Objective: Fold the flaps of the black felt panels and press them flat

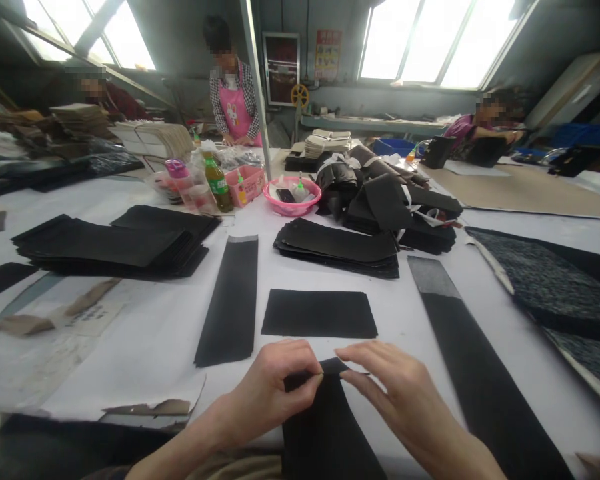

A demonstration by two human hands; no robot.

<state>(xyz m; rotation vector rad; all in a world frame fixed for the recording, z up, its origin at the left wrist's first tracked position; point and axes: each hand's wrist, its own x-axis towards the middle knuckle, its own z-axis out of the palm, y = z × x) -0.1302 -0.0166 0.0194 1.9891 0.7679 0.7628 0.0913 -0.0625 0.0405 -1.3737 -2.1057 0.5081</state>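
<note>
Our left hand [280,377] pinches a black strip [325,433] by its top edge, near side of the counter [399,310]; our right hand [397,380] gapes, thumb and fingers parted around the corner. A black panel [320,313] lies just beyond, bare room rightward!

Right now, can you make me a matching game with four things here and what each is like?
Things:
1. Front left hand
2. Drink bottle
3. Wheel
4. Apron

Clues:
A. Yellow
B. Pink
C. Pinching a black piece
D. Has a green label

Right pairs: 1-C, 2-D, 3-A, 4-B
</note>
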